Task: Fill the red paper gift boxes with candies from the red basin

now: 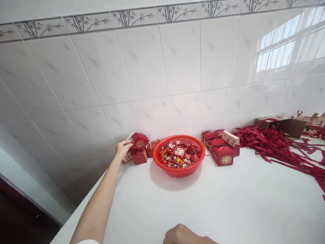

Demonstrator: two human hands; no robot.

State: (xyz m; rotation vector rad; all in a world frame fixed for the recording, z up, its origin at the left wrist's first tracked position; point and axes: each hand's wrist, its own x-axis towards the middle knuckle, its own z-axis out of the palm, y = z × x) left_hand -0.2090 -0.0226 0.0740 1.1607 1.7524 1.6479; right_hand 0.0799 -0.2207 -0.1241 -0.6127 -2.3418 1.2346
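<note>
At the back left of the table, my left hand (123, 149) reaches out with thumb and fingers pinched on the edge of a red gift box (140, 144). That box has a gold round emblem and sits on top of other red boxes (139, 157) by the wall. My right hand (180, 234) is curled into a fist low in the view, over the near part of the table. Its fingertips are hidden beneath it, and nothing shows in it. Between and beyond the hands stands a red plastic basket (178, 173) holding many wrapped candies (179, 152).
Right of the basket are several red gift boxes (220, 150) with string handles. Farther right lies a tangled heap of dark red ribbons (264, 139), with an open cardboard box (291, 126) behind. A tiled wall (177, 64) borders the white table (215, 200); its left edge is near my left arm.
</note>
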